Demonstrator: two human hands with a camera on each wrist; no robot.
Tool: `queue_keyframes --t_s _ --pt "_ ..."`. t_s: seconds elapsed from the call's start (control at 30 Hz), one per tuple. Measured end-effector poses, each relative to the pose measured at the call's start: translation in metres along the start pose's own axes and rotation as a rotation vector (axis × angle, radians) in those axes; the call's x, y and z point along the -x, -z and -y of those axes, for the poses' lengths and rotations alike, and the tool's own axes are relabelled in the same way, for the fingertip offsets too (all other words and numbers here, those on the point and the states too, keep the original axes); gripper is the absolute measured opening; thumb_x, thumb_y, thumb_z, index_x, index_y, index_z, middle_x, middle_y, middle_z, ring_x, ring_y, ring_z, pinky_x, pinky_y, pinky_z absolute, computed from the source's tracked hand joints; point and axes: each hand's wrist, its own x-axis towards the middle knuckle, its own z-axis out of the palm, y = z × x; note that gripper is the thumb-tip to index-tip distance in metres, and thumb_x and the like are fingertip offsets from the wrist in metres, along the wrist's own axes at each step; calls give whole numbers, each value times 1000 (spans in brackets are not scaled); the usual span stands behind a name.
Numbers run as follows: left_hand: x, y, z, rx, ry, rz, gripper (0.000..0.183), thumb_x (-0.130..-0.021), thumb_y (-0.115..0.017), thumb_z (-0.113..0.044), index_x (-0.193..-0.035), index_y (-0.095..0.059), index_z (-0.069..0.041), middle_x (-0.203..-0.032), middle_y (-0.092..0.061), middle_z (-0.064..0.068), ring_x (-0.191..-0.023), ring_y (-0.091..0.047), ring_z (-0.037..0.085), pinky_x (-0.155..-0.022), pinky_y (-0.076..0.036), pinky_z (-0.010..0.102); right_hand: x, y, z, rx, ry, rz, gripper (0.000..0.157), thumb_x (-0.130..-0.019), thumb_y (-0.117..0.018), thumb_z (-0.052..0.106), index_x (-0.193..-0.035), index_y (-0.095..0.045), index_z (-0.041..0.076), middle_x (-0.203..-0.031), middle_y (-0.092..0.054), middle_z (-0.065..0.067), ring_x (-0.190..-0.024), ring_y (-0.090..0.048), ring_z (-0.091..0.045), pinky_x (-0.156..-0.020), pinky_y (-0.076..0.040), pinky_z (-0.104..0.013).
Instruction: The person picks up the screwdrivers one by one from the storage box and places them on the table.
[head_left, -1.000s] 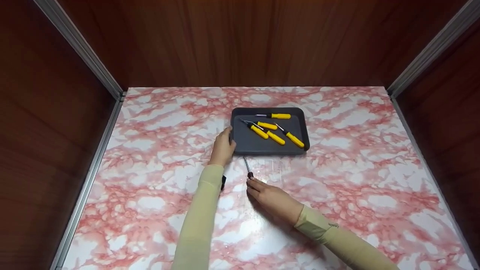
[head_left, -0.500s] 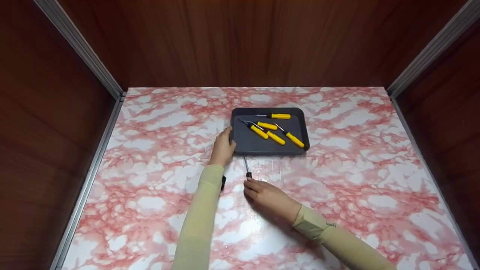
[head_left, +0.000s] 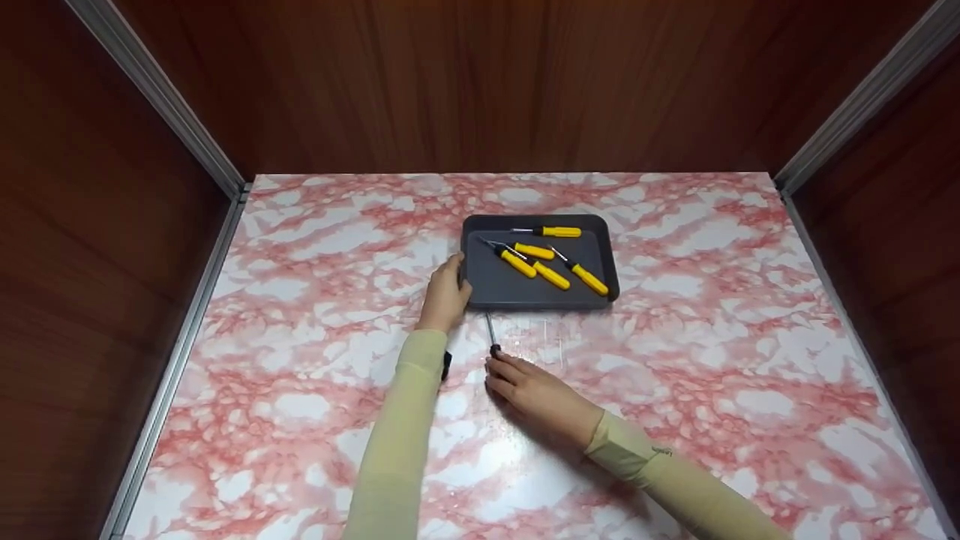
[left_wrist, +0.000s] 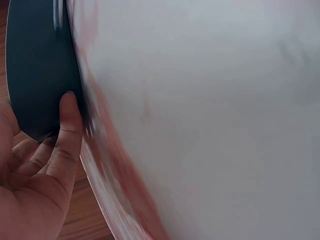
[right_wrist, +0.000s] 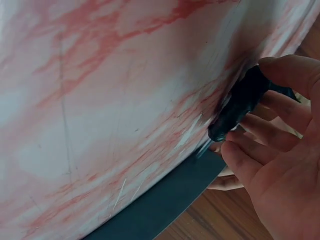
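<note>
My left hand (head_left: 448, 294) grips the dark grey tray (head_left: 487, 291) at its near left corner. In the left wrist view, the thumb lies against the tray's wall (left_wrist: 40, 65) and the other fingers reach behind it. Just in front of the tray, my right hand (head_left: 544, 397) holds a screwdriver (head_left: 491, 330) whose metal shaft points at the tray's near edge. Its black handle (right_wrist: 242, 102) sits between thumb and fingers in the right wrist view; from above, the hand hides most of it. The shaft's tip lies right at the tray's front wall.
Inside the tray lie several yellow-handled screwdrivers (head_left: 589, 280), some crossing one another. A red and white marbled tabletop (head_left: 337, 247) spreads all around. Brown wood-grain panels (head_left: 510, 90) stand at the back and both sides. A small black object (head_left: 447, 365) shows beside the left forearm.
My right hand has shifted slightly left with the screwdriver, and the shaft has turned a little. The left hand and the tray have stayed in place.
</note>
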Motion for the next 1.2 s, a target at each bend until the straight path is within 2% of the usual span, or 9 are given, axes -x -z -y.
queue_keyframes --t_s 0.2,0.43,0.7,1.2 --pt "0 0 0 -4 -8 -4 47 -83 -53 -3 -129 -43 -3 -119 -52 15 -108 -49 25 -87 -39 34 1 0 0 -6 -20 31 35 -82 -57 7 -117 -56 2 -127 -44 -19 -119 -39 -32 -96 -32 -35" --pt "0 1 -1 -1 35 28 48 -84 -51 -6 -132 -41 -6 -123 -49 13 -112 -45 25 -90 -37 35 2 0 0 -55 -36 10 35 -84 -57 12 -118 -55 3 -126 -45 -18 -119 -39 -32 -95 -32 -36" --pt "1 2 -2 7 45 41 49 -85 -50 -7 -133 -39 -8 -126 -47 11 -114 -43 24 -91 -36 34 4 4 -3 -93 -71 17 48 -78 -62 14 -122 -51 2 -128 -43 -19 -119 -38 -32 -96 -31 -39" --pt "1 2 -2 11 46 40 49 -86 -50 -7 -133 -39 -7 -126 -47 12 -115 -43 23 -92 -35 35 7 19 -21 -146 -182 -1 56 -82 -59 23 -132 -41 6 -133 -37 -17 -122 -34 -30 -100 -24 -38"
